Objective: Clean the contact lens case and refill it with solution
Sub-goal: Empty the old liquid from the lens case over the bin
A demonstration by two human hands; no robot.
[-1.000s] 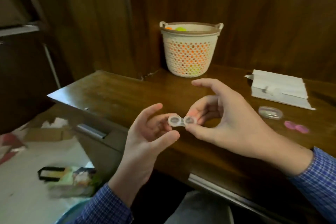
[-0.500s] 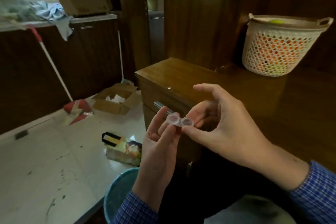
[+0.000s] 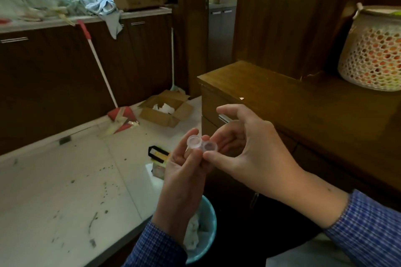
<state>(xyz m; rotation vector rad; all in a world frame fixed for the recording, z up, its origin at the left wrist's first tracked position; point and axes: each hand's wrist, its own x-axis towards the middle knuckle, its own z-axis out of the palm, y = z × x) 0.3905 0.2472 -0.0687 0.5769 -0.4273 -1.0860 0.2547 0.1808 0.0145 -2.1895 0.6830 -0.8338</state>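
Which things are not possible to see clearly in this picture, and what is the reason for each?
- Contact lens case, head view: too small to tell whether the wells hold liquid; the left hand and right hand cover its underside.
- Basket: cut off by the right edge; contents hidden behind its wall.
- Bin: mostly hidden by the left arm.
- Countertop clutter: blurred.

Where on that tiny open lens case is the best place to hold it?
Probably by the outer sides of its wells, coming in from each end. The lens case is two joined open cups, so pinching the outer walls keeps skin out of them. The left hand supports one end; the right hand's fingers pinch the other.
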